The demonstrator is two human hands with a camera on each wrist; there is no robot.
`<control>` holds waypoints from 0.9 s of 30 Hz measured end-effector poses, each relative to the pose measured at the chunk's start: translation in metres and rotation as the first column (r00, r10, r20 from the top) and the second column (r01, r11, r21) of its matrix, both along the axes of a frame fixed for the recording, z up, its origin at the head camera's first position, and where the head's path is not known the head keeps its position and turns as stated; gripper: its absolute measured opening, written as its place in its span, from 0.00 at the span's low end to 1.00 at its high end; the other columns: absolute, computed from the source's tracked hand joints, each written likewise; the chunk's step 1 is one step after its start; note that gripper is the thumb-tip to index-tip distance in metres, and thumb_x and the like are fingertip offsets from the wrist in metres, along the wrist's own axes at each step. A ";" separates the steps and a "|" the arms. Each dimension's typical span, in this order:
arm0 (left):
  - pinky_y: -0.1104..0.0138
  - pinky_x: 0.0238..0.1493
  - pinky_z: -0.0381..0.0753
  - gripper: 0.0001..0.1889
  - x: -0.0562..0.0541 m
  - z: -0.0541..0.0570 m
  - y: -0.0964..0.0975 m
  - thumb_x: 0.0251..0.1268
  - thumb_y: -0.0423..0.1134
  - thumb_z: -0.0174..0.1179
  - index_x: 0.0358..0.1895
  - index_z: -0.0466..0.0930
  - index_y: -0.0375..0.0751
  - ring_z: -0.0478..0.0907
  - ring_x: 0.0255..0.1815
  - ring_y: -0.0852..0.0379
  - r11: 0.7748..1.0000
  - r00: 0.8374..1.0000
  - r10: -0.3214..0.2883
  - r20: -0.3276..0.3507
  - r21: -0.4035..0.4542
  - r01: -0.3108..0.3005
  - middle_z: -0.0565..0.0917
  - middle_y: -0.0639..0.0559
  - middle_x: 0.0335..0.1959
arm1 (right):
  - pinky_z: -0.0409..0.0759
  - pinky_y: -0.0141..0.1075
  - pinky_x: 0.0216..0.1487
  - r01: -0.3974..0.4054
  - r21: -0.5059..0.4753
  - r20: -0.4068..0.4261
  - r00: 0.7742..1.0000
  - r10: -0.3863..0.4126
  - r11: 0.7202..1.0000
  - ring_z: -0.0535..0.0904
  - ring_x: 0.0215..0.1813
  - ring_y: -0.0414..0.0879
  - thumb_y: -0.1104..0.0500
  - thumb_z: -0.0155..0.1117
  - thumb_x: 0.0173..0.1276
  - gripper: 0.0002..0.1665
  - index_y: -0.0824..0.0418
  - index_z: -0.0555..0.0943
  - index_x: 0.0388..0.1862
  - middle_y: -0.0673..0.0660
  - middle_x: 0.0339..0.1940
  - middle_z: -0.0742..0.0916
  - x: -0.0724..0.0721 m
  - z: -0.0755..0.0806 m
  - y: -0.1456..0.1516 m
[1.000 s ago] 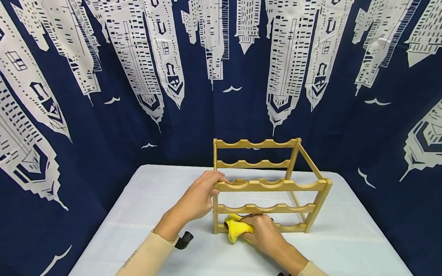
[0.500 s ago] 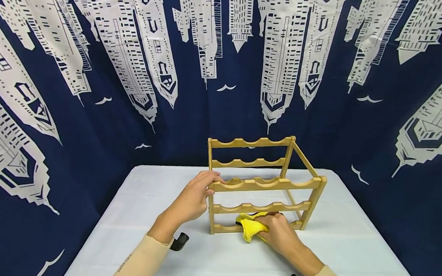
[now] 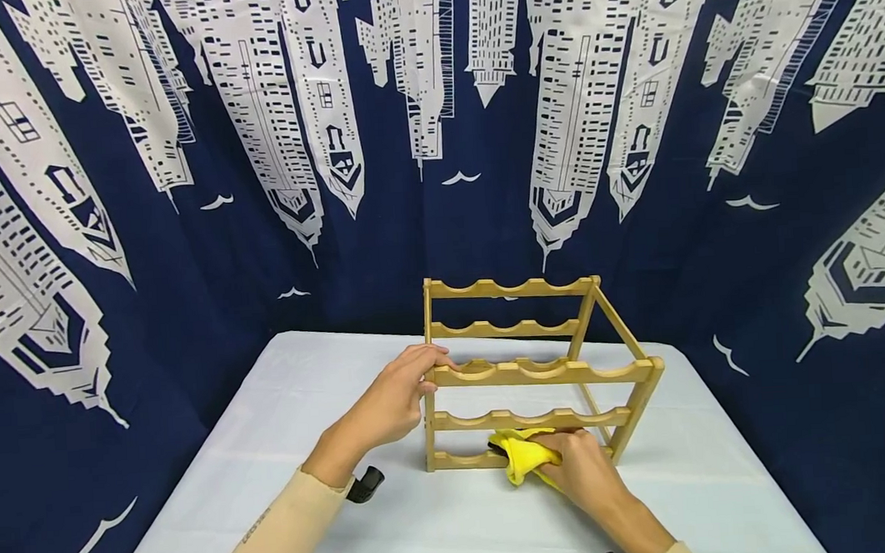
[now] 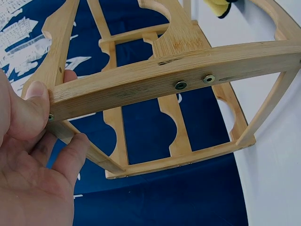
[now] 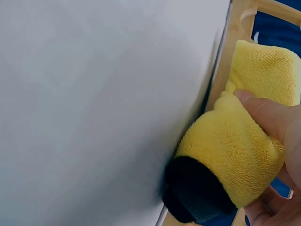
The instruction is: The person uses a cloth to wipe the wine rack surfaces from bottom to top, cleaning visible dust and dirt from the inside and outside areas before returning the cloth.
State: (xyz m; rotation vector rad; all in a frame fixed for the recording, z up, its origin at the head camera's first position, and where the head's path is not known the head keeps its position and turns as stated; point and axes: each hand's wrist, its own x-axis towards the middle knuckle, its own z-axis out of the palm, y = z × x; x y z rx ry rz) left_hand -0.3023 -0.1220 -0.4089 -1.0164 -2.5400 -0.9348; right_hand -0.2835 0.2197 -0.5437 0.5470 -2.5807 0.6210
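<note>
A wooden wine rack (image 3: 541,373) with scalloped rails stands on the white table. At its front left upper corner, my left hand (image 3: 392,398) grips the frame; in the left wrist view the thumb (image 4: 36,101) lies on one side of the wood and fingers reach round the other. My right hand (image 3: 586,469) holds a bunched yellow cloth (image 5: 230,146) with a dark underside, pinched under the thumb. The cloth lies against the rack's lowest front rail (image 3: 463,460), right of its middle, and covers part of it.
The white tabletop (image 3: 336,541) extends around the rack. Behind it hangs a dark blue curtain (image 3: 381,255) printed with white buildings and birds. Black wrist cameras show near both cuffs, such as the left wrist camera (image 3: 367,484).
My right hand has slid the yellow cloth to the right along the lowest front rail. My left hand keeps its hold on the rack's corner.
</note>
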 end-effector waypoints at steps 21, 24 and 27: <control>0.46 0.88 0.81 0.27 0.000 -0.001 0.001 0.77 0.13 0.61 0.66 0.83 0.48 0.76 0.88 0.43 1.000 1.000 0.001 0.005 0.000 -0.001 0.86 0.49 0.77 | 0.92 0.60 0.38 0.230 0.134 -0.160 0.965 -0.208 0.964 0.91 0.41 0.58 0.70 0.95 0.51 0.25 0.56 0.98 0.49 0.61 0.42 0.96 0.026 0.016 0.053; 0.45 0.88 0.81 0.27 0.001 0.000 0.002 0.77 0.13 0.61 0.67 0.83 0.48 0.76 0.88 0.42 1.000 1.000 0.009 0.018 0.011 -0.009 0.85 0.48 0.78 | 0.91 0.59 0.40 0.251 0.193 -0.195 0.957 -0.214 0.949 0.90 0.39 0.59 0.68 0.96 0.50 0.26 0.56 0.98 0.49 0.61 0.42 0.97 0.027 0.022 0.052; 0.44 0.88 0.81 0.28 0.001 -0.002 0.004 0.77 0.12 0.61 0.67 0.83 0.47 0.76 0.88 0.42 1.000 1.000 0.011 0.024 0.023 -0.012 0.84 0.46 0.79 | 0.93 0.58 0.46 0.221 0.275 -0.137 0.972 -0.190 0.936 0.92 0.45 0.59 0.60 0.97 0.53 0.24 0.55 0.98 0.50 0.57 0.44 0.99 0.025 0.022 0.047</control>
